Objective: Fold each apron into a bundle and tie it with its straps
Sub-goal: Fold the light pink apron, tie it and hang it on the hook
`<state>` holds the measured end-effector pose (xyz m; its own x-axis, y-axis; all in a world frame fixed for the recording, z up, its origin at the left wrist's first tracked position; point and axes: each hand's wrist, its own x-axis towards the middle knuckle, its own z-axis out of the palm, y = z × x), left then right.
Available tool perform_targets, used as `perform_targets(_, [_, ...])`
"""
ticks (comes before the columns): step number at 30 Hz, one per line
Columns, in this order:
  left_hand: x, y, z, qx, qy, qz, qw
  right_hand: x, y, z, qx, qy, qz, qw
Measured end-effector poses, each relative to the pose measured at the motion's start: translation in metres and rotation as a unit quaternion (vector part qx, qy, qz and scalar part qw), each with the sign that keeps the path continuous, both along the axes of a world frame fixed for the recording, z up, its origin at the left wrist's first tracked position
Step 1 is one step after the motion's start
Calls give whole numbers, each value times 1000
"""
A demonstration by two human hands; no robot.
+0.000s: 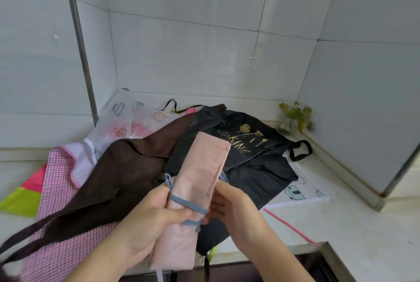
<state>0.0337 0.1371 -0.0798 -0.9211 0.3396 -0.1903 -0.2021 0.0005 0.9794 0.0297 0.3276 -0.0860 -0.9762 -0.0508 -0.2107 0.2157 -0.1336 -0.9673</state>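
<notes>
A: What is in the hands?

B: A pink apron (193, 193), folded into a long narrow bundle. It is held up above the pile on the desk (341, 225), its far end tilted away toward the black apron (245, 156).

A: And the strap?

B: A blue-grey strap (187, 205) runs across the front of the bundle in two bands, one just above the other. A short loop of it sticks up at the bundle's left edge.

A: How do the fingers lie?

B: The left hand (147, 220) wraps the bundle from the left, its thumb pressing on the front between the two bands, fingers curled round the fabric. The right hand (229, 206) is at the right edge; its fingers reach in behind the bundle where the strap comes round. Whether they pinch the strap I cannot tell, since the bundle hides the tips.

A: What lies underneath?

B: The black apron has gold lettering and utensil drawings and a black loop (301, 151) at its right. Left of it, a brown apron (127, 172) spreads over a pink checked one (59, 181) and a white one (118, 113) with cartoon prints. All lie unfolded on the pale desk, in a corner of white tiled wall.

A: Anything else?

B: A small leafy plant (295, 115) in the far right corner, and a metal pipe (79, 40) running up the wall at left.
</notes>
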Motion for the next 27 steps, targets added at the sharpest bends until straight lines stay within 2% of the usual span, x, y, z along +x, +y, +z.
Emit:
perform_targets(4, [2,6,-4,-72,-16,-70,995,7,13,19,-61,103,2,993])
perform_targets(10, [-2,18,-6,-83,-42,-80,992,17,34,56,-146,126,27,981])
perform_targets(12, [0,25,-3,-120,-11,-104,987,22,38,61,-91,134,17,987])
perform_targets(15, [5,36,7,-138,45,-172,974,29,41,60,48,196,-73,977])
perform_targets(17, [8,47,17,-46,57,-193,978,34,43,58,111,223,-106,963])
perform_targets(19, [11,60,32,59,58,-134,988,40,45,55,159,233,-123,951])
perform_targets(20, [12,68,40,75,84,-87,990,44,46,54,198,232,-135,943])
perform_targets(22, [17,83,56,-1,195,-25,981,55,45,54,276,242,-149,918])
perform_targets(24, [22,96,67,-117,313,18,942,68,42,58,310,246,-143,907])
perform_targets(27, [30,108,74,-200,414,78,884,84,42,66,323,245,-155,901])
